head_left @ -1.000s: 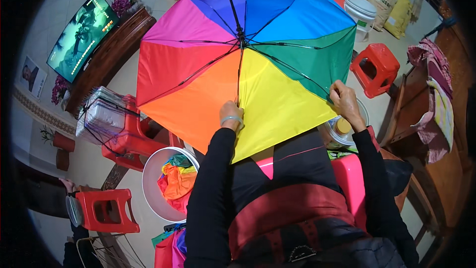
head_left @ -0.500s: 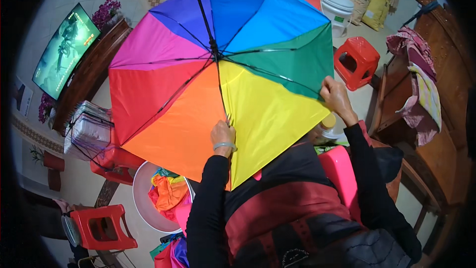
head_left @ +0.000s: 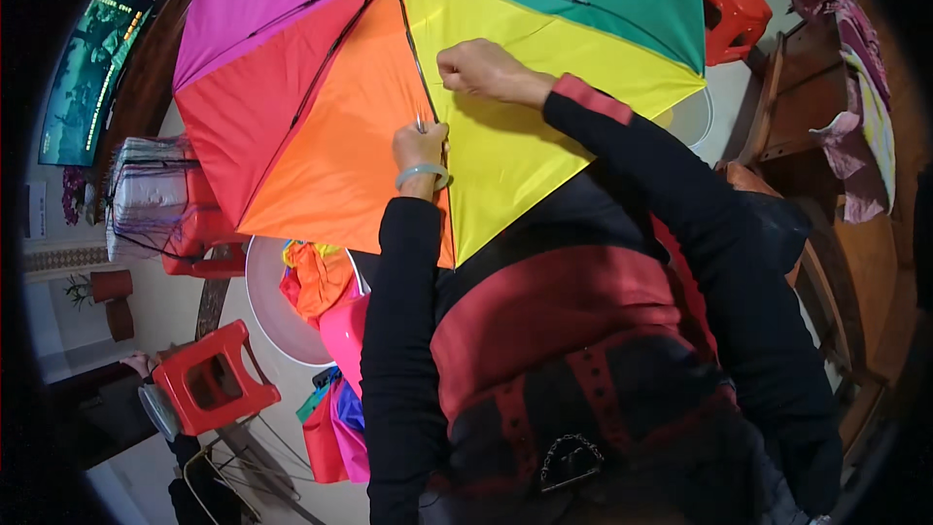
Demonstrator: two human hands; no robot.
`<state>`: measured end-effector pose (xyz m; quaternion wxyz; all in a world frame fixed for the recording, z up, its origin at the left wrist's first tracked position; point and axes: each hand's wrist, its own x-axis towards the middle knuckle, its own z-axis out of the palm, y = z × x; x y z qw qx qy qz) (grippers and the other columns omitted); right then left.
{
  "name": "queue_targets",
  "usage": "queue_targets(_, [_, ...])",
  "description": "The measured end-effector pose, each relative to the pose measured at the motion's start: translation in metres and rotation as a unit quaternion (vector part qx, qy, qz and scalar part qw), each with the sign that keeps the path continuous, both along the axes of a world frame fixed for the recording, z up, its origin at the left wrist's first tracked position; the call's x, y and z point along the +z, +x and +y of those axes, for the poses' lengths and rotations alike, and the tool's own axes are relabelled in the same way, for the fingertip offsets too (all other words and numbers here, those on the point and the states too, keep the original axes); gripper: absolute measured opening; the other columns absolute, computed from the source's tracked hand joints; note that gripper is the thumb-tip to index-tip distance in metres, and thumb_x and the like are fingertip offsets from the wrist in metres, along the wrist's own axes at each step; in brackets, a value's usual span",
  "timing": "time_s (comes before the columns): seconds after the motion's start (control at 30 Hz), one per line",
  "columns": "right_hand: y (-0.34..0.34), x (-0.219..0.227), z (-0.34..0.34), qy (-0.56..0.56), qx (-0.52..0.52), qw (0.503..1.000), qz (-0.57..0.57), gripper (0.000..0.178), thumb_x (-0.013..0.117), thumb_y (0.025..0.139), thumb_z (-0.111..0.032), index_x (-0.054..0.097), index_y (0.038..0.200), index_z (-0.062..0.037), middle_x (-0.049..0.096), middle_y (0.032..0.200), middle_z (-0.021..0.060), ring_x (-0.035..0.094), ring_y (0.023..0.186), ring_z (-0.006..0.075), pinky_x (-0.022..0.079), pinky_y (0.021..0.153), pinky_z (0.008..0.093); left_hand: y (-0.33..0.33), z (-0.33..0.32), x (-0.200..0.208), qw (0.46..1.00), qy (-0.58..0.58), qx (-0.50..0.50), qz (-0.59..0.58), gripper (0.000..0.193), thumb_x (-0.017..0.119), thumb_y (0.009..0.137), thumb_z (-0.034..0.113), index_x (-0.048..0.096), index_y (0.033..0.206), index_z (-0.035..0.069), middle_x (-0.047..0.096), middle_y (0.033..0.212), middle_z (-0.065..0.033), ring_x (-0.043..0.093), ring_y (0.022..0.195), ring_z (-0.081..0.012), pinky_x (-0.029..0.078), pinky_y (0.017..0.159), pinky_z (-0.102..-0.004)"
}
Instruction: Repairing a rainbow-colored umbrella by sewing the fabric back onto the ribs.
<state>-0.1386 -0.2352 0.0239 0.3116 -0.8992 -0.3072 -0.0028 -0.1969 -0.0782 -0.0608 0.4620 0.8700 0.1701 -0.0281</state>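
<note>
A rainbow umbrella is spread open with its underside and black ribs toward me. My left hand, with a pale bangle on its wrist, is closed on the rib between the orange and yellow panels. A small shiny metal tip pokes up from these fingers; its kind I cannot make out. Just up and right of it, my right hand is closed in front of the yellow panel, close to the same rib. Anything pinched in it is hidden or too thin to see.
At lower left stands a white tub of colourful folded cloth, with more bright cloth below. Red stools stand at left and far right. A wrapped white bundle sits left; a wooden bench with draped cloths is right.
My right hand has left the yellow-green corner and moved left to beside the orange-yellow rib. The umbrella's hub sits higher in view. My left hand keeps its hold on the rib.
</note>
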Motion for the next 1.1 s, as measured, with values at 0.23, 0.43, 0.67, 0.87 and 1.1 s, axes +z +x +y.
queue_targets(0.23, [-0.010, -0.055, 0.032, 0.016, -0.033, 0.999, 0.035, 0.013, 0.049, 0.074, -0.014, 0.058, 0.070, -0.0038, 0.060, 0.073, 0.0174, 0.058, 0.074, 0.0350, 0.045, 0.065, 0.0438, -0.013, 0.005, 0.029, 0.974, -0.210, 0.076, 0.030, 0.013, 0.055, 0.078, 0.009, 0.053, 0.069, 0.000, 0.053, 0.051, -0.0077, 0.044, 0.035, -0.0128, 0.033, 0.032, -0.0263])
queue_targets(0.43, [-0.016, -0.063, 0.033, 0.045, -0.125, 0.990, 0.048, 0.014, 0.048, 0.075, -0.011, 0.059, 0.074, -0.0030, 0.060, 0.076, 0.0192, 0.059, 0.076, 0.0360, 0.046, 0.067, 0.0434, -0.012, 0.005, 0.024, 0.969, -0.227, 0.082, 0.049, 0.012, 0.053, 0.080, 0.007, 0.053, 0.070, 0.000, 0.054, 0.052, -0.0080, 0.044, 0.035, -0.0127, 0.032, 0.032, -0.0270])
queue_targets(0.67, [-0.027, -0.070, 0.038, 0.017, -0.183, 0.981, -0.055, 0.012, 0.051, 0.076, -0.010, 0.057, 0.077, -0.0003, 0.059, 0.078, 0.0192, 0.059, 0.073, 0.0343, 0.047, 0.065, 0.0422, -0.009, 0.002, 0.023, 0.964, -0.238, 0.093, 0.076, 0.012, 0.052, 0.082, 0.009, 0.052, 0.072, 0.001, 0.055, 0.054, -0.0078, 0.041, 0.035, -0.0121, 0.030, 0.032, -0.0271])
queue_targets(0.87, [-0.031, -0.065, 0.040, -0.041, -0.143, 0.989, -0.012, 0.013, 0.052, 0.076, -0.010, 0.059, 0.082, -0.0012, 0.061, 0.082, 0.0169, 0.061, 0.078, 0.0318, 0.049, 0.066, 0.0404, -0.009, 0.003, 0.027, 0.974, -0.193, 0.082, 0.089, 0.015, 0.050, 0.084, 0.013, 0.053, 0.075, 0.002, 0.057, 0.058, -0.0076, 0.041, 0.038, -0.0120, 0.030, 0.034, -0.0272])
queue_targets(1.1, [-0.037, -0.060, 0.043, -0.089, -0.085, 0.992, 0.038, 0.015, 0.053, 0.075, -0.011, 0.062, 0.081, -0.0012, 0.063, 0.084, 0.0161, 0.062, 0.082, 0.0302, 0.050, 0.066, 0.0391, -0.008, 0.010, 0.023, 0.970, -0.219, 0.070, 0.075, 0.014, 0.050, 0.084, 0.012, 0.052, 0.075, 0.002, 0.056, 0.055, -0.0070, 0.041, 0.037, -0.0118, 0.030, 0.035, -0.0256])
